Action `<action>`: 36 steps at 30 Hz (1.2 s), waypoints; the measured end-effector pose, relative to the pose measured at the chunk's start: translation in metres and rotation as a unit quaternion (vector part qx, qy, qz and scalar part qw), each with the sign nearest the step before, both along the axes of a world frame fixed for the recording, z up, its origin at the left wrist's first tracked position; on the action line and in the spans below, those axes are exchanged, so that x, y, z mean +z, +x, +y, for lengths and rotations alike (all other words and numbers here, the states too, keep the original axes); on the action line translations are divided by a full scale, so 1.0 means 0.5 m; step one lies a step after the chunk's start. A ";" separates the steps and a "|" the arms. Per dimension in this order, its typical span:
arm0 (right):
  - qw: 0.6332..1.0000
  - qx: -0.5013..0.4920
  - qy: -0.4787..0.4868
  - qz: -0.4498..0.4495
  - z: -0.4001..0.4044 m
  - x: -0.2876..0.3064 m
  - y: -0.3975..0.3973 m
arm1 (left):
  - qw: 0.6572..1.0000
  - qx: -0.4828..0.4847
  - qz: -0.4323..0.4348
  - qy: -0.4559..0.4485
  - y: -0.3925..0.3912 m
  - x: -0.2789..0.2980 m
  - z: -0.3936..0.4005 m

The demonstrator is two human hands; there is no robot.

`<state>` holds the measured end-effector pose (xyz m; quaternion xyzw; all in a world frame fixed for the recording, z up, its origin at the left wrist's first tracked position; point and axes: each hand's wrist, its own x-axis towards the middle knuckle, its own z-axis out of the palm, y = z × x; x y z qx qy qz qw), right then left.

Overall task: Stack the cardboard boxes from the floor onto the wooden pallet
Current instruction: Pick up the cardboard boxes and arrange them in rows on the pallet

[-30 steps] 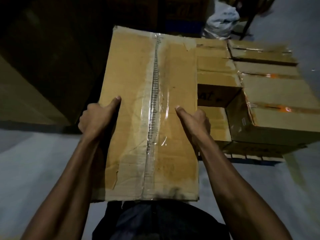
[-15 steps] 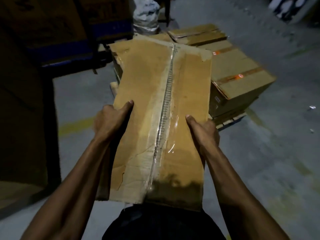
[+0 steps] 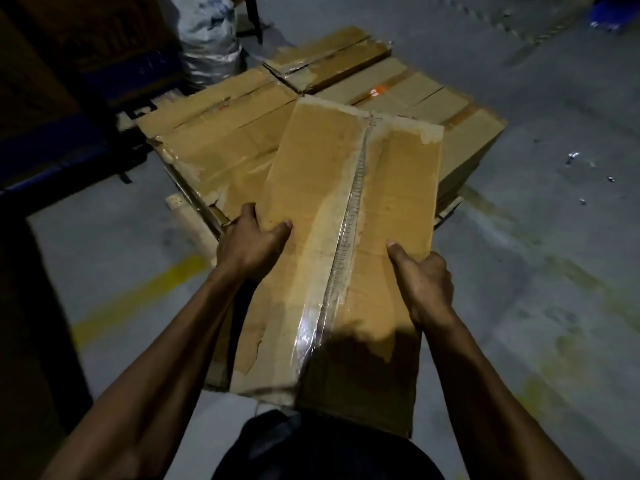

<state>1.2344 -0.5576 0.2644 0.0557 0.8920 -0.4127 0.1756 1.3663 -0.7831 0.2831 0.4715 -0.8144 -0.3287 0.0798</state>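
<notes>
I hold a long taped cardboard box [image 3: 311,209] lengthwise in front of me. My left hand [image 3: 249,245] grips its left edge, thumb on top. On the right edge sits my right hand [image 3: 424,284], gripping the same way. The box's far end hangs over the boxes stacked on the wooden pallet [image 3: 188,216], whose pale corner shows at the left. Several stacked boxes [image 3: 221,133] lie there in one layer, some with orange tape [image 3: 377,90]. Whether the held box touches them is unclear.
A dark blue rack with boxes [image 3: 69,109] stands at the left. A plastic-wrapped bundle [image 3: 207,39] sits behind the pallet. Yellow floor markings [image 3: 138,296] run across the grey concrete. Small debris [image 3: 571,157] lies on the floor at the right.
I have come closer to the pallet with the box. Its far end now reaches over the stacked boxes. Both hands keep the same grip.
</notes>
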 end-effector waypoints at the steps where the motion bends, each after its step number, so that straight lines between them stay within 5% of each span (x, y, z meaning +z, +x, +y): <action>1: 1.000 -0.003 0.002 -0.009 -0.009 -0.003 -0.014 | 1.000 -0.008 0.003 0.005 -0.016 -0.004 -0.012; 28: 0.965 -0.230 0.095 -0.088 -0.315 -0.137 0.025 | 0.945 -0.278 -0.063 0.157 -0.208 -0.198 -0.409; 36: 0.956 -0.260 0.075 -0.110 -0.340 -0.199 0.017 | 0.938 -0.315 -0.064 0.130 -0.272 -0.260 -0.433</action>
